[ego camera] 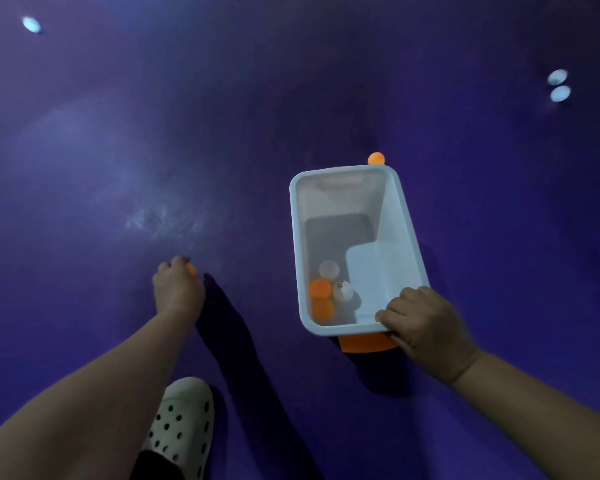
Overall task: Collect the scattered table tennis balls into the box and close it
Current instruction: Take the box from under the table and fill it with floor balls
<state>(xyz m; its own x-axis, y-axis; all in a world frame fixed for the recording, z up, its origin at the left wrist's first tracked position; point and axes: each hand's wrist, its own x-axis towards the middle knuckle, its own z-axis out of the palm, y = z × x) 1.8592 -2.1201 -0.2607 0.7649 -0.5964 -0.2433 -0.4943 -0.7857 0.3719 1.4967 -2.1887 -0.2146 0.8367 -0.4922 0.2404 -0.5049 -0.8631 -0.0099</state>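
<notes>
Left hand (178, 291) is curled round an orange ball (191, 270). I see only the ball's edge past the fingers. It's low over the purple floor (118, 133), well left of the white box (406, 216), level with its near end. Right hand (426, 323) grips the box at its near right corner, fingers hooked over the rim. I can't tell from my feed whether the box sits on the floor or is lifted. The box is open, with four balls bunched in its near left corner: plain white ball (329, 269), printed white ball (343, 291), upper orange ball (320, 288) and lower orange ball (323, 308). An orange flat piece (364, 342) pokes out under the box's near end. A loose orange ball (376, 158) lies just beyond the box's far rim. Two white balls (557, 77) touch each other far right of the box, and a lone white ball (31, 24) is far beyond it to the left, blurred. A white holed shoe (182, 427) is nearer me than the box, to its left.
</notes>
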